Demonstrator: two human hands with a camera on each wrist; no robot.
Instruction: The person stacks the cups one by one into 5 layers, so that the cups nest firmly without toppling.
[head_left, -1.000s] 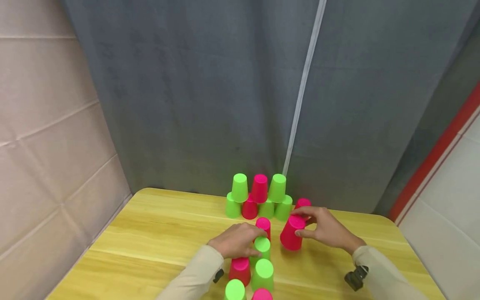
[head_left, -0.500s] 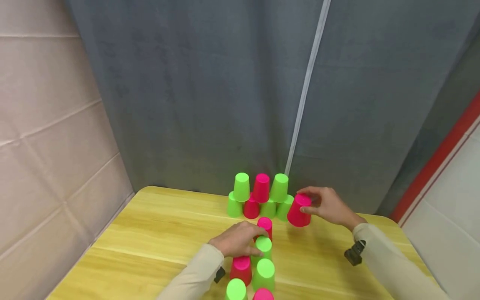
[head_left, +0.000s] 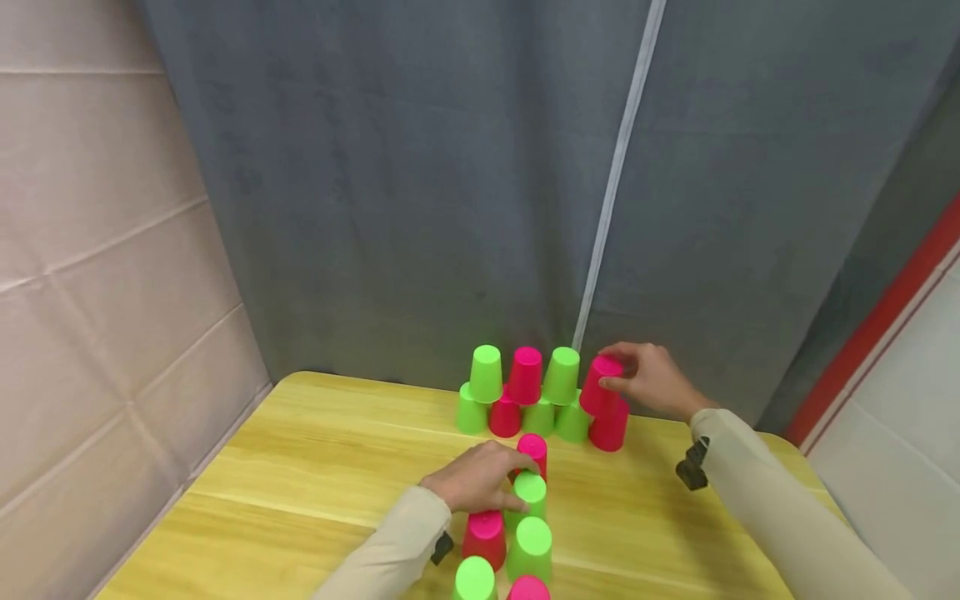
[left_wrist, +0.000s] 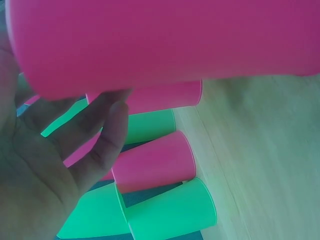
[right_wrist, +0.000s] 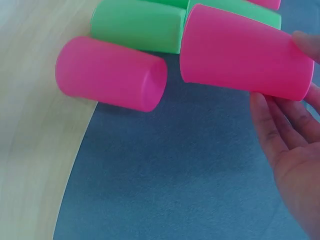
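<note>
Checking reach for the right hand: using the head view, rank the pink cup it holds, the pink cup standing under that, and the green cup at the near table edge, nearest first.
1. Held pink cup, gripped by the right hand, right end of the stack's upper row.
2. Pink cup under it, standing on the table.
3. Near-edge green cup, bottom of view, beyond the left hand.

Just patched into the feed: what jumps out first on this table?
The two-tier wall of upside-down bright green and pink plastic cups at the far edge of the yellow wooden table catches the eye first. At its right end, the right hand holds a pink plastic cup at second-tier height, above another pink cup. Nearer, the left hand rests on a loose cluster of green and pink cups.
</note>
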